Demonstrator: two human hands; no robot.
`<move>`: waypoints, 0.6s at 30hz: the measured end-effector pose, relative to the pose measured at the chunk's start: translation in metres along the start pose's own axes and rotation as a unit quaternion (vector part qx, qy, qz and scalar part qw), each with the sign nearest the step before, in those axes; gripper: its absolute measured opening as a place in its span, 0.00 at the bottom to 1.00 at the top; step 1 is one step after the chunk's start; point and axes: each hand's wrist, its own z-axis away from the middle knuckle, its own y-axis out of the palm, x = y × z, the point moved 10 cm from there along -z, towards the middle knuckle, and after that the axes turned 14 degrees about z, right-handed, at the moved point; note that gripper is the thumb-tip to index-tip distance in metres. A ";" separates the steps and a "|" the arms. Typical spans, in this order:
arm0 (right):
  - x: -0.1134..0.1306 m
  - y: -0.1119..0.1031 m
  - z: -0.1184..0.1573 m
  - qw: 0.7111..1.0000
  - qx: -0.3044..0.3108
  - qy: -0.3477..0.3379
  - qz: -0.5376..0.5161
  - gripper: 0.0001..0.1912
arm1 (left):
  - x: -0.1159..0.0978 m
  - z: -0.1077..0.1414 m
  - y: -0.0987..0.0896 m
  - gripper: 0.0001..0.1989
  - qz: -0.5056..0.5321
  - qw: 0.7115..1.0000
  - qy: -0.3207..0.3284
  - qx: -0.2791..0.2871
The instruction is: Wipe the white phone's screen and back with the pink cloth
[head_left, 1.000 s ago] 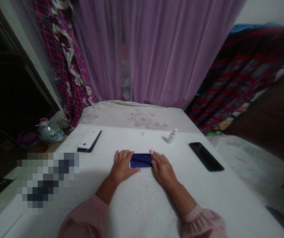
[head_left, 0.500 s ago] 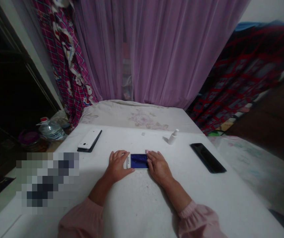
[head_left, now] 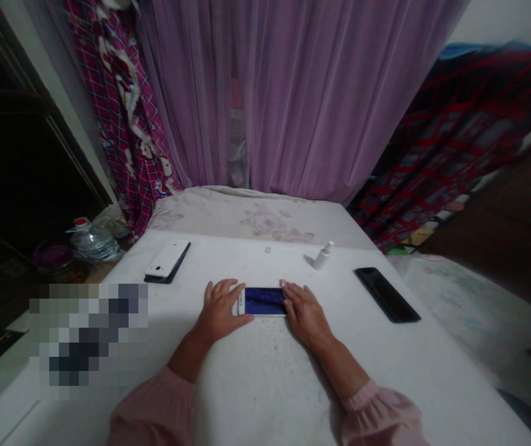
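Observation:
A white smartphone (head_left: 264, 301) lies flat and sideways on the white-covered table, its dark blue screen facing up. My left hand (head_left: 221, 310) grips its left end, with the thumb at the near edge and the fingers at the far edge. Over the right end lies my right hand (head_left: 306, 314), palm down, its fingers pressed together. A small pale pink bit (head_left: 283, 283) shows at those fingertips, too small to name. The phone's right end is hidden beneath this hand.
A white phone (head_left: 166, 260) overlaps a dark one at the left. A white spray bottle (head_left: 323, 256) stands beyond my right hand, and a black phone (head_left: 386, 294) lies farther right. Near the far edge is a tiny pale square (head_left: 268, 250). A pixelated patch covers the left side.
My right hand has slid right along the phone, so more of the blue screen shows. My left hand has stayed on the left end.

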 end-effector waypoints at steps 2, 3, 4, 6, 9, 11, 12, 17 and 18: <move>0.001 -0.003 0.009 1.000 0.002 -0.007 -0.004 0.25 | -0.001 0.000 -0.001 0.34 -0.004 1.000 0.002 -0.007; 0.002 -0.005 0.015 1.000 0.002 -0.009 -0.005 0.25 | -0.001 0.000 -0.001 0.34 -0.006 1.000 0.001 -0.008; 0.002 -0.008 0.021 1.000 0.001 -0.011 -0.004 0.25 | 0.000 0.000 -0.001 0.34 -0.008 1.000 -0.001 -0.008; 0.003 -0.013 0.032 1.000 -0.001 -0.016 -0.002 0.24 | 0.001 0.000 0.000 0.34 -0.010 1.000 -0.005 -0.006; 0.004 -0.020 0.046 1.000 -0.002 -0.026 0.003 0.24 | 0.002 0.000 0.000 0.34 -0.007 1.000 -0.005 -0.006; 0.004 -0.023 0.052 0.999 -0.004 -0.031 0.008 0.24 | 0.001 -0.001 0.000 0.34 -0.003 1.000 -0.004 -0.005; 0.006 -0.024 0.053 0.999 -0.005 -0.033 0.011 0.24 | 0.001 -0.001 0.000 0.34 -0.001 1.000 -0.004 -0.004; 0.028 -0.022 0.050 0.997 -0.008 -0.066 0.026 0.24 | 0.000 -0.001 0.000 0.35 -0.002 1.000 -0.014 0.007; 0.033 -0.021 0.048 0.997 -0.006 -0.073 0.026 0.24 | 0.000 -0.001 0.000 0.35 -0.004 1.000 -0.016 0.010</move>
